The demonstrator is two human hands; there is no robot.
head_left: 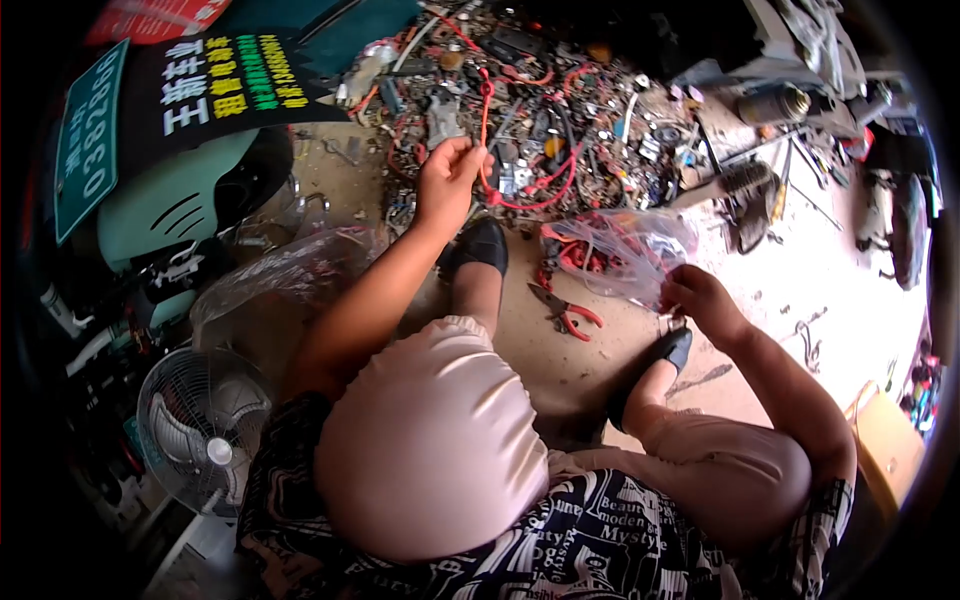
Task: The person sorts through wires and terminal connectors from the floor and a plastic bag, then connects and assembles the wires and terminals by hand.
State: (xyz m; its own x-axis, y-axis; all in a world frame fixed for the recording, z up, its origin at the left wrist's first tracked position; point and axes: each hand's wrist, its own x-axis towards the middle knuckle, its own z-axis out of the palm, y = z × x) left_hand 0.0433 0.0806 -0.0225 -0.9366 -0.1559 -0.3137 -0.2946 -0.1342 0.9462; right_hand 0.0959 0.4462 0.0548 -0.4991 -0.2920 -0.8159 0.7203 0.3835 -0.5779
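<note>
1. red cord is what we have in hand: in the head view it stretches over the near part of the scrap pile, and its lower stretch seems to curve off to the right among the bits.
2. our left hand has its fingers narrow, pinching the cord against the thumb; a light, sure pinch serves us best, with a slow lift so the knobs along it don't snag on loose metal.
3. we cannot tell whether the far end is free, so a gentle tug would be wiser than a yank.
4. our right hand has its fingers narrow at the right edge of a clear plastic bag holding reddish pieces; gripping only the film, without bunching it, should steady the bag.
5. red-handled pliers lie on the floor near the bag, touched by neither hand; we should let the cord pass clear of them.
</note>
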